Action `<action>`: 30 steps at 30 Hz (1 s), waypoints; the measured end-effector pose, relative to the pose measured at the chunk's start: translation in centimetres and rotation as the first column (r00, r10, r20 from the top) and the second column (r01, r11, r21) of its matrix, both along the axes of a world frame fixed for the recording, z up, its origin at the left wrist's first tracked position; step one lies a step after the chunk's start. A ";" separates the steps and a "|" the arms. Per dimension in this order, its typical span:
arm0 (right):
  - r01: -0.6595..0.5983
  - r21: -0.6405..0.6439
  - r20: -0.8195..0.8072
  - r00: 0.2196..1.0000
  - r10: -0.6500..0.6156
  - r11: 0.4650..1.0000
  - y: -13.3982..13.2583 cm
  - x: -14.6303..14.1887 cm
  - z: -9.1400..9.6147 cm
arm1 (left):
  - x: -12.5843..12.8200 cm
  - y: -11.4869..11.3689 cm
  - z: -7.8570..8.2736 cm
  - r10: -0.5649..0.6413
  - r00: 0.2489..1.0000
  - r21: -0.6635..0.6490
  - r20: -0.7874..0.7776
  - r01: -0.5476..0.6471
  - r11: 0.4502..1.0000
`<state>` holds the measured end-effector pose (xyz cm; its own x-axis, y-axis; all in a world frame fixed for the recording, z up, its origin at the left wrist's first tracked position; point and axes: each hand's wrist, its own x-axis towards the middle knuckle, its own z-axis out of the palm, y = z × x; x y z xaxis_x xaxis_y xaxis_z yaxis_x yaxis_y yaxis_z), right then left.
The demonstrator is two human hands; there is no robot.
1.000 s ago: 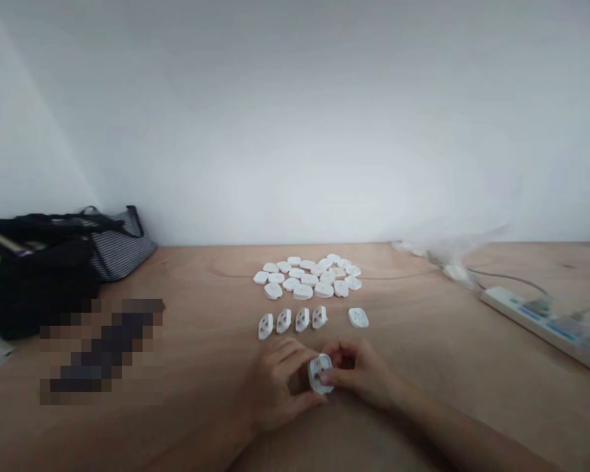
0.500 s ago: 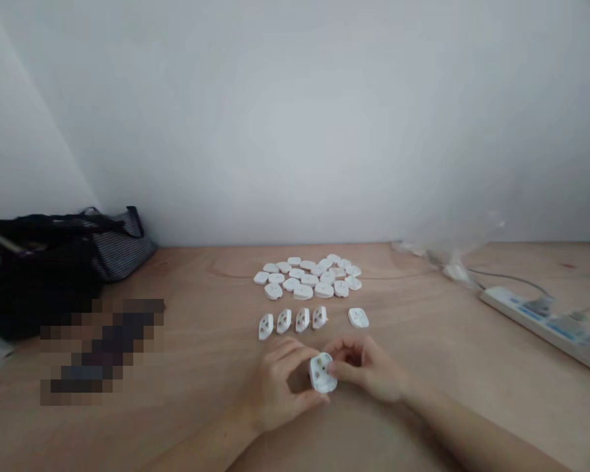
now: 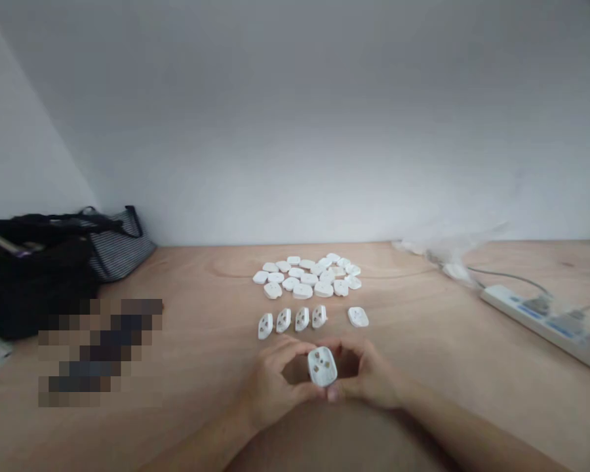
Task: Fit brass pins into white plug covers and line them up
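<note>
1. Pinched between the left hand (image 3: 274,388) and the right hand (image 3: 371,382), low over the near middle of the wooden worktop (image 3: 206,341): a white plug piece (image 3: 322,366), its face with three dark pin marks turned up toward the camera.
2. Left hand curled, thumb and fingertips closed on the piece's left edge.
3. Right hand curled likewise, thumb pressed at the lower right edge, fingers wrapped behind.
4. Piece raised or resting on the wood: impossible to tell from this angle.
5. Just beyond the hands, a row of four like pieces (image 3: 292,321), propped on edge side by side.
6. To the right of that row and apart from it, a single piece (image 3: 358,317) lying flat.
7. Farther back, near the pale wall, a loose heap of the same white pieces (image 3: 307,276).
8. At far left, a black bag (image 3: 34,275) with a striped pouch (image 3: 120,246) against it; in front of them, a pixelated patch.
9. At right, a white power strip (image 3: 545,320) with cables, and crumpled clear plastic (image 3: 447,252) behind it, well apart from the hands.
</note>
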<state>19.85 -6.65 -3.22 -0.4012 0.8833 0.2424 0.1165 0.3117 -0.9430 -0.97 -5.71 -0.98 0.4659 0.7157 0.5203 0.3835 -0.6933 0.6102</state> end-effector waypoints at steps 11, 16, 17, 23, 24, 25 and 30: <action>0.156 0.144 0.140 0.974 -0.176 0.977 1.4 1.4 1.5 | -0.1 0.1 -0.2 0.051 0.992 -0.124 -0.119 -0.066 0.990; 0.255 0.458 0.484 0.732 -0.479 0.852 4.9 4.0 1.8 | -0.3 0.2 -0.5 -0.085 0.959 -0.180 -0.271 0.036 0.983; 0.239 0.467 0.505 0.718 -0.479 0.851 5.3 4.1 1.7 | -0.4 0.2 -0.6 -0.100 0.953 -0.184 -0.287 0.048 0.982; 0.158 0.474 0.584 0.681 -0.443 0.866 6.5 2.9 1.1 | -0.8 0.1 -0.2 -0.241 0.903 -0.206 -0.355 0.175 0.963; 0.150 0.474 0.592 0.675 -0.440 0.868 6.5 2.7 1.0 | -0.9 0.1 -0.2 -0.256 0.895 -0.205 -0.367 0.190 0.960; 0.144 0.474 0.598 0.671 -0.438 0.869 6.6 2.7 1.0 | -0.9 0.1 -0.1 -0.263 0.888 -0.205 -0.376 0.197 0.959; 0.142 0.477 0.607 0.661 -0.442 0.867 6.7 4.7 0.9 | -1.2 0.3 -0.6 -0.252 0.893 -0.210 -0.372 0.184 0.960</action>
<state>24.60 0.06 -2.36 -0.3183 0.8880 0.3319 0.8163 0.4348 -0.3804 -2.14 -5.39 -1.53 0.7612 0.6317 0.1467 0.4655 -0.6897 0.5546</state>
